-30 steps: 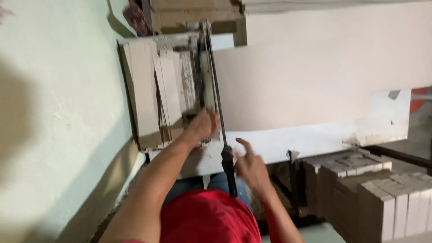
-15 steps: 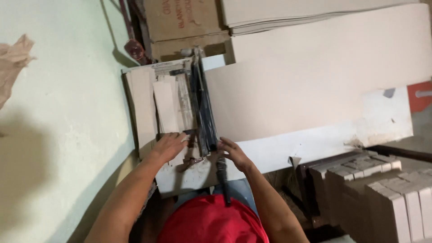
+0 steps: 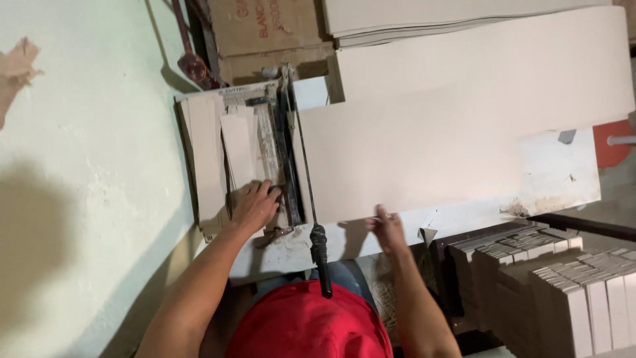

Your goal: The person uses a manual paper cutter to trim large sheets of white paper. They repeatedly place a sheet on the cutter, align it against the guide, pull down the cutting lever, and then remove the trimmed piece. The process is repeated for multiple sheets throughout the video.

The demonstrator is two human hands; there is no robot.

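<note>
Left hand [image 3: 255, 207] spread flat on cut strips [image 3: 237, 149], just left of cutter blade [image 3: 301, 159]; right hand [image 3: 387, 229] pinching cardboard sheet [image 3: 424, 142] edge; fingers risk nicking if blade drops

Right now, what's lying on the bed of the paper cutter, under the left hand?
Cut beige card strips lie stacked side by side on the cutter bed, and the left hand presses on their near ends. The hand and strips cover the bed below, so nothing more shows there.
</note>
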